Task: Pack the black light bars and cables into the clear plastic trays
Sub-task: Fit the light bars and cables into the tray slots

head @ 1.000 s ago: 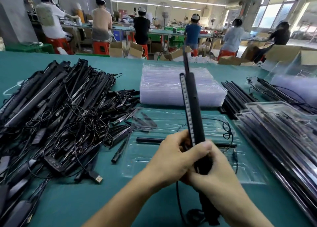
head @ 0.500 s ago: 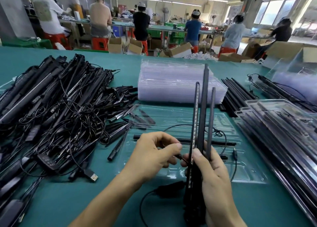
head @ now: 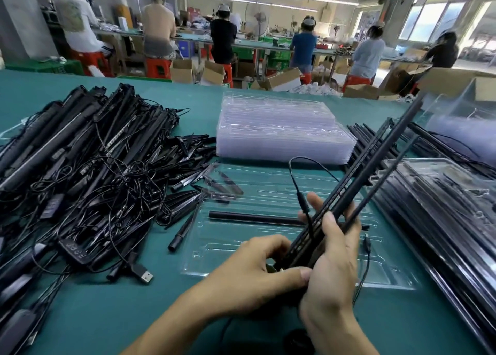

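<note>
My right hand (head: 331, 269) grips a bundle of black light bars (head: 373, 172) near their lower end; the bars lean up and to the right. My left hand (head: 257, 271) pinches the bundle's bottom end, thumb touching my right hand. A thin black cable (head: 298, 183) loops up from the bundle. Below the hands lies an open clear plastic tray (head: 268, 193) with one black bar (head: 252, 218) lying across it.
A tangled heap of black bars and cables (head: 80, 172) fills the left of the green table. A stack of clear trays (head: 279, 129) stands behind the open tray. Filled trays (head: 440, 209) and loose bars (head: 359, 142) lie on the right. Several people work at far benches.
The bundle of bars has tilted from upright to leaning right. My left hand has moved down to the bundle's bottom end. The cable loop has risen above the hands.
</note>
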